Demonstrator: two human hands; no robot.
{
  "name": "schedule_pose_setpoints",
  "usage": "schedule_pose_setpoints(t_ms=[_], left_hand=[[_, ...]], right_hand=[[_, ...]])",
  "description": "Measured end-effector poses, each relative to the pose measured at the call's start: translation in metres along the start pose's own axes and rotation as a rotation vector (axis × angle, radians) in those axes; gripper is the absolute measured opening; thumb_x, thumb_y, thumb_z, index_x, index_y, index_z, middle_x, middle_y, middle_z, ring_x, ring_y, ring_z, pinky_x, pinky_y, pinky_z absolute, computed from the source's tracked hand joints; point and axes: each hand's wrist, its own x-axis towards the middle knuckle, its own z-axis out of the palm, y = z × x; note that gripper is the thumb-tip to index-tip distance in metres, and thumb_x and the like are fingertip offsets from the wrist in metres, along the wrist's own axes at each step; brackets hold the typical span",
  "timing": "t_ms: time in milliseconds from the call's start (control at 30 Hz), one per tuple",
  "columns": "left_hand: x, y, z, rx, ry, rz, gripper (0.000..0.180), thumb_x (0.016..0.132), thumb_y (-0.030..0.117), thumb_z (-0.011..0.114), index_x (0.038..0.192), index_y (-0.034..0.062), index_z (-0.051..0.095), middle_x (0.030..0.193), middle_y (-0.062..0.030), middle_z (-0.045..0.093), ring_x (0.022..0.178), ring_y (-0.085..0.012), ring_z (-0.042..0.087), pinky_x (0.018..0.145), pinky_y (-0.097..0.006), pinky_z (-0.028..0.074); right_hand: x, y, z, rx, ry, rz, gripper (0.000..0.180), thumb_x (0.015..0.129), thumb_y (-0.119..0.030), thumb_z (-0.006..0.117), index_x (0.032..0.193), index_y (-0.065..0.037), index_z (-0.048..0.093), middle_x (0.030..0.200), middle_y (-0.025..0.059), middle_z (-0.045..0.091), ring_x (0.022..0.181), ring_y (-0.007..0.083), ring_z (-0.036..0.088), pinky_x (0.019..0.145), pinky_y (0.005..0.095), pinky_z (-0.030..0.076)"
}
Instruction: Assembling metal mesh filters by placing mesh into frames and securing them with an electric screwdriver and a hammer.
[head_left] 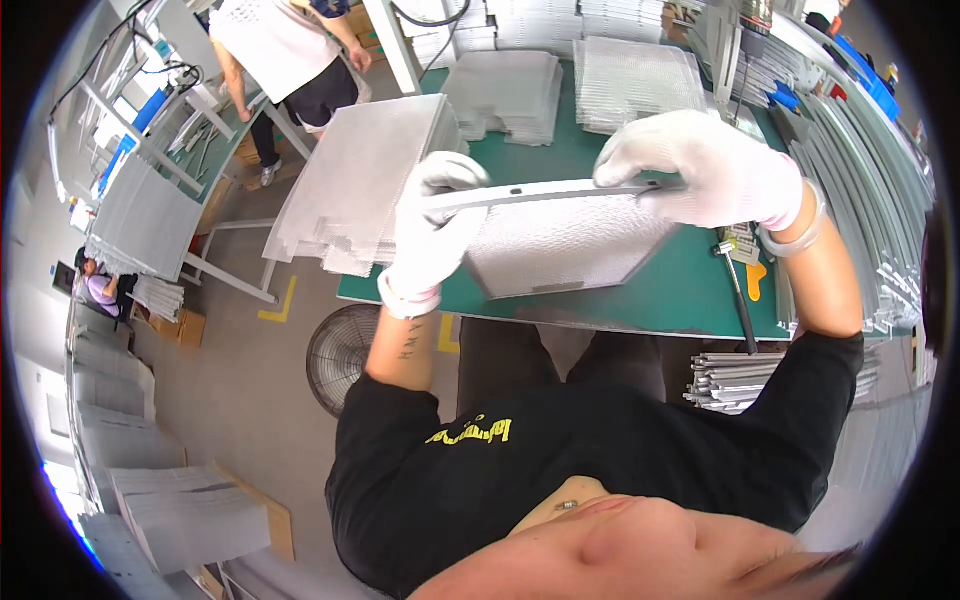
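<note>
Both my hands wear white gloves and hold up a framed mesh panel (570, 245) over the front of a green-topped table (700, 295). The panel is tilted, its silvery metal frame edge raised toward me and its lower edge near the tabletop. My left hand (435, 225) is closed round the left end of that edge. At the right end, my right hand (705, 170) grips the same edge between thumb and fingers. To the right of the panel lie a hammer (738, 295) with a dark handle and a small yellow tool (756, 283).
Stacks of mesh sheets (350, 170) overhang the table's left side; more mesh stacks (640, 85) stand at the back. Long metal profiles (860, 200) crowd the right. A round floor fan (340, 360) stands at lower left. Another person (280, 50) works at a far-left bench.
</note>
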Motion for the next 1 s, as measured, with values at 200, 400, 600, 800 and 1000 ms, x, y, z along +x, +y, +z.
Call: schedule_pose_setpoints(t_ms=[200,400,600,800,1000], left_hand=[[-0.009,-0.012,0.016,-0.132,0.144,0.1,0.035,0.083,-0.009,0.068,0.112,0.0018,0.054,0.107,-0.0075,0.059,0.092,-0.0107,0.059,0.078,-0.025,0.05],[-0.006,-0.008,0.026,-0.19,0.367,0.173,0.053,0.082,-0.005,0.074,0.126,0.0059,0.046,0.119,-0.0096,0.055,0.1,-0.0146,0.057,0.088,-0.029,0.049],[-0.004,-0.038,0.02,-0.062,0.42,0.327,0.061,0.077,-0.002,0.082,0.126,0.0053,0.047,0.131,-0.0126,0.054,0.098,-0.0123,0.058,0.084,-0.026,0.05],[-0.005,-0.038,0.031,0.227,0.544,0.32,0.043,0.081,-0.001,0.078,0.12,-0.0021,0.062,0.118,-0.0072,0.065,0.083,-0.0035,0.053,0.071,-0.018,0.045],[-0.006,-0.025,0.03,0.427,0.522,0.161,0.031,0.089,0.0,0.068,0.119,-0.0055,0.066,0.108,-0.0078,0.07,0.078,-0.0035,0.053,0.07,-0.02,0.046]], right_hand=[[0.014,-0.005,0.02,-0.032,-0.024,0.134,0.042,0.081,-0.006,0.066,0.122,-0.003,0.063,0.098,0.0191,0.065,0.093,0.0376,0.064,0.085,0.0405,0.052],[0.022,-0.004,0.02,0.016,-0.004,0.079,0.05,0.076,0.003,0.062,0.126,-0.004,0.065,0.099,0.0192,0.066,0.092,0.0392,0.064,0.084,0.0417,0.052],[0.024,-0.005,0.021,-0.019,0.012,0.084,0.051,0.076,0.001,0.063,0.127,-0.004,0.064,0.093,0.0193,0.064,0.087,0.0381,0.062,0.08,0.0418,0.051],[0.02,0.002,0.023,-0.036,0.028,0.088,0.052,0.079,0.002,0.062,0.131,-0.004,0.061,0.089,0.0191,0.06,0.084,0.0367,0.06,0.078,0.0407,0.05],[0.02,0.003,0.025,-0.05,0.051,0.083,0.051,0.079,0.003,0.063,0.13,-0.004,0.062,0.091,0.0191,0.061,0.085,0.0363,0.061,0.078,0.04,0.05]])
